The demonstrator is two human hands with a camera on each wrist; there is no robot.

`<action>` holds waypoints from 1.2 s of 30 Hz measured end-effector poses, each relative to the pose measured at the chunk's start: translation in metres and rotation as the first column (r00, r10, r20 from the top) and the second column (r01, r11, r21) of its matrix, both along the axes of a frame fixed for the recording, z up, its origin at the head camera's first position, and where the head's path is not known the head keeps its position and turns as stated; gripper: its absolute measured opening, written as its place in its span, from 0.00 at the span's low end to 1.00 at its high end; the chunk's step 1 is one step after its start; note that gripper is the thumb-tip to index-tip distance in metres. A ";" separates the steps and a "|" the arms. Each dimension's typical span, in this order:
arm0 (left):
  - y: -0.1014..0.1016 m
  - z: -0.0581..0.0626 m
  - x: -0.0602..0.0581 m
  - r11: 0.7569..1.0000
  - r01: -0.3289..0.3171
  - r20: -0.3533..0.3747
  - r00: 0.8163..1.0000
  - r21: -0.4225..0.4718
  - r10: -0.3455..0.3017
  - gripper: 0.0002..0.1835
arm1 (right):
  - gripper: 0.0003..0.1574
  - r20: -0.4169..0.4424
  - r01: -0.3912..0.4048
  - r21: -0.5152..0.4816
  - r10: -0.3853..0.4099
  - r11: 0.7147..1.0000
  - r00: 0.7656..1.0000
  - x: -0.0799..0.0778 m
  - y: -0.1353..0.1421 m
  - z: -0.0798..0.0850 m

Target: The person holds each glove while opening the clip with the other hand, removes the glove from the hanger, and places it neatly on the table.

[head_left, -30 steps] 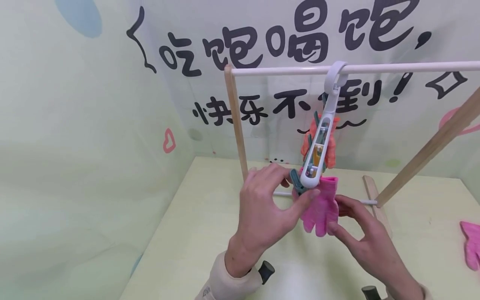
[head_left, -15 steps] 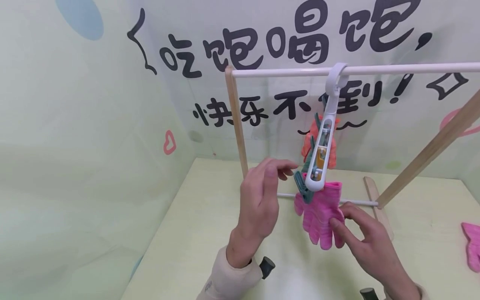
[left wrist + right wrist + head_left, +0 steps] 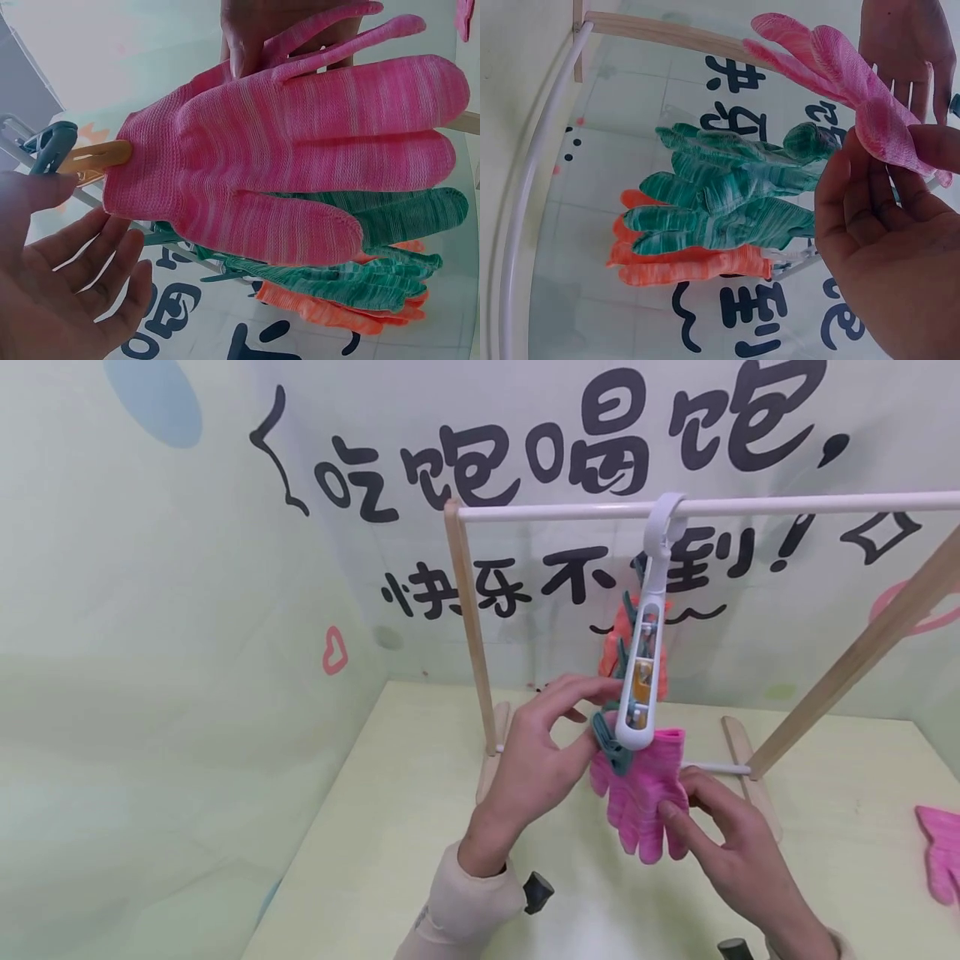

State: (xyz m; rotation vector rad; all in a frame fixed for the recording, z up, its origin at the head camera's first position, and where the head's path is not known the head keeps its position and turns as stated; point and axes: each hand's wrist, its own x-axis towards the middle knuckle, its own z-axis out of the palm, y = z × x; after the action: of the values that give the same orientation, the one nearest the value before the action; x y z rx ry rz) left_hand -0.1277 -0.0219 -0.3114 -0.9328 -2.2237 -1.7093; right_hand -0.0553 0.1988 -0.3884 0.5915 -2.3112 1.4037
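Observation:
A pink knitted glove (image 3: 641,802) hangs at the near end of a white clip hanger (image 3: 637,727). Its cuff is caught by an orange clip (image 3: 101,155) in the left wrist view. My right hand (image 3: 738,852) pinches the glove's edge between thumb and fingers. My left hand (image 3: 536,764) is at the hanger's near end, its thumb by a dark green clip (image 3: 612,745) and its fingers spread apart in the left wrist view. Behind hang green gloves (image 3: 727,187) and orange gloves (image 3: 697,266); in the head view the green ones are mostly hidden.
The hanger hooks over a white rod (image 3: 555,513) on a wooden stand (image 3: 468,627). Another pink glove (image 3: 941,852) lies on the pale table (image 3: 360,860) at the right edge. A wall with black lettering (image 3: 461,464) rises behind.
My left hand drew back from the dark green clip, then came close to it again. The pink glove sits lower and more spread out; my right hand has kept hold of it.

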 end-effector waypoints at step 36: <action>0.010 -0.002 -0.003 0.992 0.108 0.015 0.994 0.072 -0.109 0.23 | 0.15 0.088 0.044 0.006 -0.044 0.999 0.995 0.004 -0.001 0.001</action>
State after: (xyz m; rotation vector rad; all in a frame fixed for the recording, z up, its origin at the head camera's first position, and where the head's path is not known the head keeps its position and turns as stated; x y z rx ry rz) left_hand -0.1312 -0.0120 -0.3133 -1.0426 -2.1450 -1.8383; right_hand -0.0512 0.1975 -0.3870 0.4857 -2.3810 1.4322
